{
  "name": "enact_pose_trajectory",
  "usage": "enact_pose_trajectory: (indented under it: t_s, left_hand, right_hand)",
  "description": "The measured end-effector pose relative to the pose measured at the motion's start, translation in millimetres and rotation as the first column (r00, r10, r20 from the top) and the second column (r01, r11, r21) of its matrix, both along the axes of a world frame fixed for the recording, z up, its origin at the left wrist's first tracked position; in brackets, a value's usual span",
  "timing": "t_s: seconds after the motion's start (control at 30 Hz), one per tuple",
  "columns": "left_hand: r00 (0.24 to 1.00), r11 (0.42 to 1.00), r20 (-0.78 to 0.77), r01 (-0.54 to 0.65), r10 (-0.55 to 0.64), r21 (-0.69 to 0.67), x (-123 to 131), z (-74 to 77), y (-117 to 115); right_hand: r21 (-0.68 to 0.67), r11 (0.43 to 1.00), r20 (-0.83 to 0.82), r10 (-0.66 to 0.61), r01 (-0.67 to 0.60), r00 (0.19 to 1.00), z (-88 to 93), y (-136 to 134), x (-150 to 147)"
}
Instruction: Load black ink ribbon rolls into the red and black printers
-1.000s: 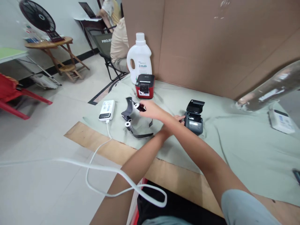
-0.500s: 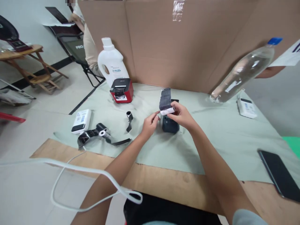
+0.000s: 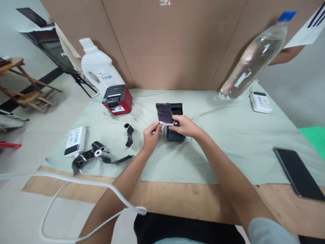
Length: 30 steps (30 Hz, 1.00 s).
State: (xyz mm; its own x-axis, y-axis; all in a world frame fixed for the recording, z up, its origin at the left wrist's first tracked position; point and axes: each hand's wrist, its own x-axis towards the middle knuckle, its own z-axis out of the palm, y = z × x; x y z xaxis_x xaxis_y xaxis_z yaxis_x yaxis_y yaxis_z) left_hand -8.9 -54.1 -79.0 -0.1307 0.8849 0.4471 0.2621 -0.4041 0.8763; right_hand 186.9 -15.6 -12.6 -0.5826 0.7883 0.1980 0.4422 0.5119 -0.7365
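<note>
A small white roll [image 3: 166,123] with a dark strip [image 3: 164,112] standing up from it is held between my two hands. My right hand [image 3: 185,126] grips its right end, fingers closed round it. At its left end, my left hand [image 3: 151,135] pinches with thumb and fingertips. Just behind and below the roll, a black device [image 3: 175,135] sits on the green cloth with its lid [image 3: 177,108] raised. My right fingers partly cover the device.
Left of my hands lie a black curl [image 3: 129,135], tangled black strips [image 3: 85,157] and a white box [image 3: 75,140]. A red-black printer [image 3: 118,99] and white jug [image 3: 101,69] stand behind. Rightward are a bottle [image 3: 256,57], another white box [image 3: 261,102] and a phone [image 3: 298,173].
The camera view has shifted. The roll and its strip have turned and now sit left of the black device's raised lid, which shows more fully. Both hands remain at the roll.
</note>
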Motion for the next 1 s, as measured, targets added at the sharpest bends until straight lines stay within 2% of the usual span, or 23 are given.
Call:
enact_pose_trajectory:
  t_s: [0.1, 0.2, 0.3, 0.43, 0.67, 0.77, 0.87, 0.93, 1.0]
  left_hand:
    - [0.997, 0.998, -0.059, 0.047, -0.044, 0.053, 0.9, -3.9, 0.1]
    - [0.975, 0.990, -0.200, 0.117, -0.098, 0.085, 2.1, -6.2, -1.4]
    - [0.939, 0.984, -0.330, 0.139, -0.096, 0.108, 2.5, -7.0, -2.3]
    - [0.893, 0.972, -0.438, 0.183, -0.102, 0.146, 2.0, -6.8, -1.4]
    - [0.893, 0.961, -0.448, 0.163, -0.047, 0.225, 0.4, -6.4, -0.8]
    - [0.866, 0.962, -0.497, 0.178, -0.053, 0.207, 1.5, -5.8, -1.0]
    - [0.854, 0.968, -0.517, 0.179, -0.063, 0.177, 3.3, -4.9, -0.8]
    - [0.855, 0.969, -0.512, 0.184, -0.077, 0.162, 4.1, -4.3, -0.5]
    - [0.856, 0.968, -0.509, 0.198, -0.095, 0.153, 4.5, -3.8, -0.2]
  right_hand:
    - [0.147, 0.986, 0.165, -0.103, 0.079, 0.981, 1.1, 1.1, 8.0]
    - [0.199, 0.965, 0.242, -0.218, 0.171, 0.946, 0.6, 3.5, 17.8]
    - [0.212, 0.944, 0.329, -0.311, 0.251, 0.892, 0.0, 4.6, 22.5]
    - [0.197, 0.953, 0.443, -0.294, 0.228, 0.847, 5.0, 1.3, 13.7]
    - [0.109, 0.900, 0.505, -0.416, 0.422, 0.756, 13.7, -2.3, -12.3]
    - [0.064, 0.907, 0.425, -0.403, 0.417, 0.811, 12.2, 3.0, -5.8]
    - [-0.024, 0.950, 0.357, -0.284, 0.312, 0.890, 16.1, 8.4, 10.9]
    - [-0.094, 0.956, 0.364, -0.228, 0.279, 0.903, 20.9, 10.3, 20.5]
    - [-0.105, 0.950, 0.374, -0.235, 0.293, 0.897, 23.5, 10.8, 24.7]
